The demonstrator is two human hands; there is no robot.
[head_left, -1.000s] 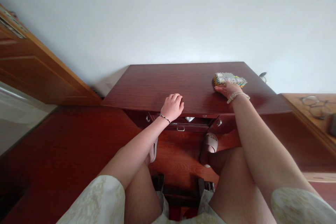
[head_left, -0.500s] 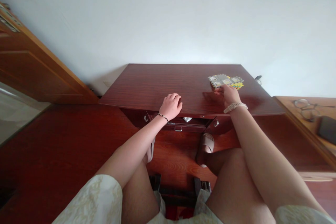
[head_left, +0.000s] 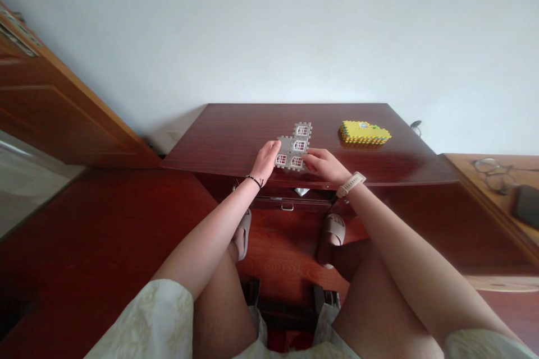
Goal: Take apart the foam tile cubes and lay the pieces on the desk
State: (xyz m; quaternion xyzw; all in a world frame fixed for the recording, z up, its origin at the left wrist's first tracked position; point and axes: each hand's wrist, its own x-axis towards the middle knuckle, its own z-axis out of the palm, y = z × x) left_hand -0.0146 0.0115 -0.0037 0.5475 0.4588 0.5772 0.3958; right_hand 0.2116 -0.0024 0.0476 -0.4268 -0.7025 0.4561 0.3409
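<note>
a white wall (head_left: 269, 28) rises behind a dark reddish-brown wooden desk (head_left: 236, 134), with a wooden door (head_left: 54, 106) on the left and a lighter wooden shelf (head_left: 492, 190) on the right holding glasses (head_left: 492, 175) and a dark phone (head_left: 526, 207). a drawer (head_left: 290, 202) stands slightly open under the desk's front edge. a stretch of polished wood separates the yellow foam tile stack (head_left: 364, 132) from the grey foam puzzle piece (head_left: 292, 146), which sits just behind the front edge, printed with white windows and toothed along its edges. the left hand (head_left: 265, 161) and right hand (head_left: 324, 166) are close together, gripping that piece from either side, its lower edge just beside the desk's front edge. a beaded bracelet (head_left: 254, 182) circles the left wrist, a pale watch strap (head_left: 351, 184) the right.
</note>
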